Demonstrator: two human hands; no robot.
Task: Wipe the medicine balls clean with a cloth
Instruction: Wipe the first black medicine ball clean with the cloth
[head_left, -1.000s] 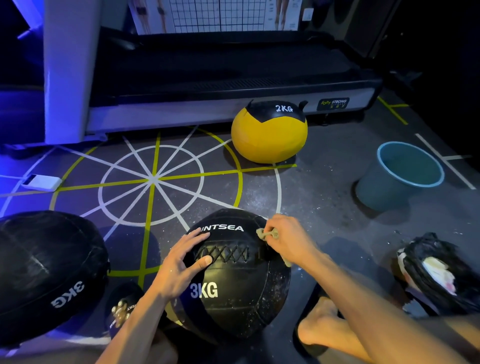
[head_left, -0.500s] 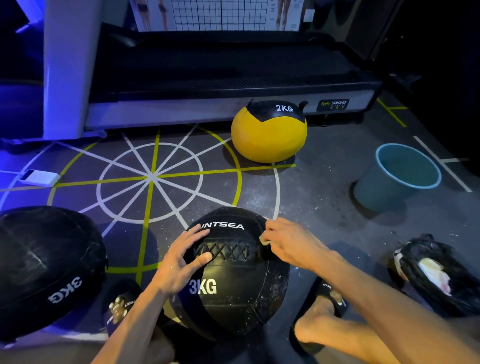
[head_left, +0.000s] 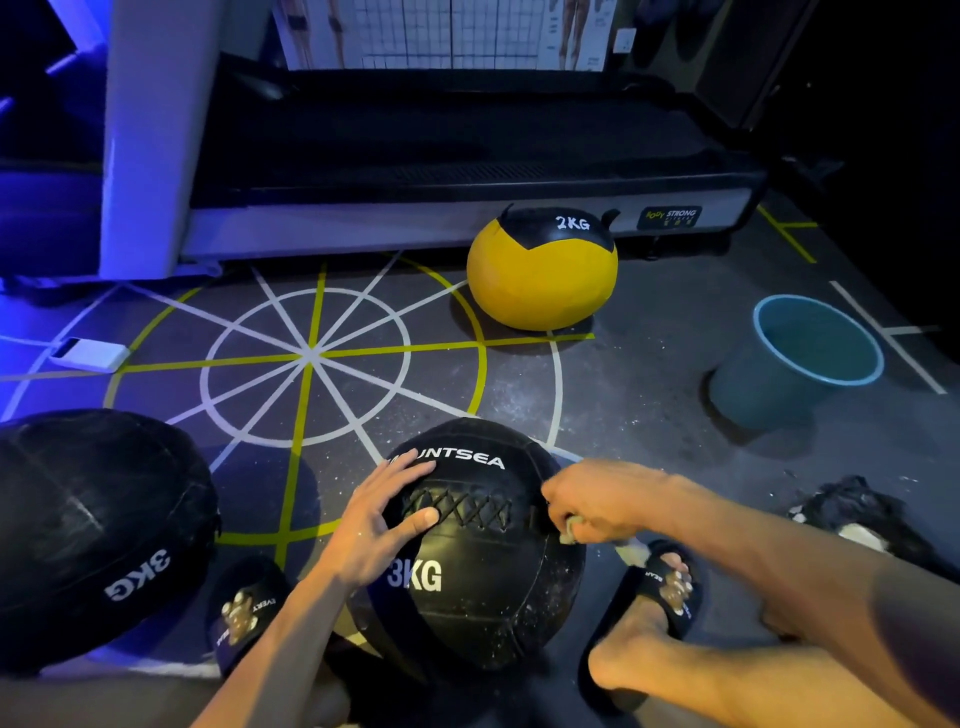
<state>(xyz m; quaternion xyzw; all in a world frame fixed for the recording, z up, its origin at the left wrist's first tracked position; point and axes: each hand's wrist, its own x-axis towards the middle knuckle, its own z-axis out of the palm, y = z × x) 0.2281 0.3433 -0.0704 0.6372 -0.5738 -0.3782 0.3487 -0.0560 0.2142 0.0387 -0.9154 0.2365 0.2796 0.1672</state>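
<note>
**Left hand steadies, right hand wipes**

Near left lies another 3KG ball (head_left: 98, 525). The left hand (head_left: 376, 519) rests flat, fingers spread, on the near-centre black ball (head_left: 478, 561), likely stopping roll. The right hand (head_left: 597, 501) grips the cloth (head_left: 571, 531) against its right side. Yellow ball (head_left: 543, 275) sits far; bucket (head_left: 810, 358) right, clear of work.

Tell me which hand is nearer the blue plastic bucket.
Right. The right hand, gripping a cloth on the black 3KG ball's bucket-facing side, is nearer the blue plastic bucket; the left hand rests on the ball's far side.
</note>
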